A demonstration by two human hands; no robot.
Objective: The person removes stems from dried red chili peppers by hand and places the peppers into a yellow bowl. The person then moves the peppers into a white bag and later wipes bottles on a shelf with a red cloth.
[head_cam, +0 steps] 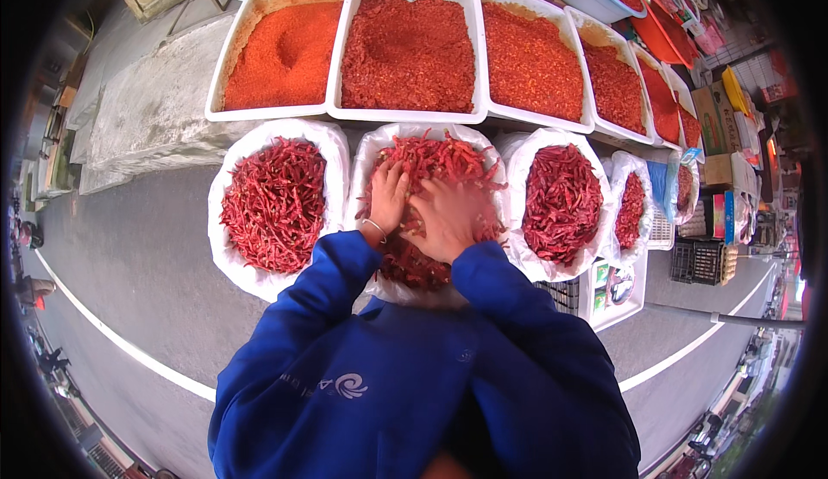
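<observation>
A white sack full of dried red chili peppers stands right before me. Both hands rest in the peppers. My left hand, with a bracelet at its wrist, lies at the sack's left side, fingers pointing away from me. Beside it my right hand is spread over the middle and partly blurred; whether either hand grips any peppers cannot be told. Similar white sacks of dried red chilies stand to the left and to the right.
Beyond the sacks runs a row of white trays with ground and crushed red chili. A concrete ledge lies at the left. Farther right are smaller sacks, a black plastic crate, cardboard boxes and a white tray on the ground.
</observation>
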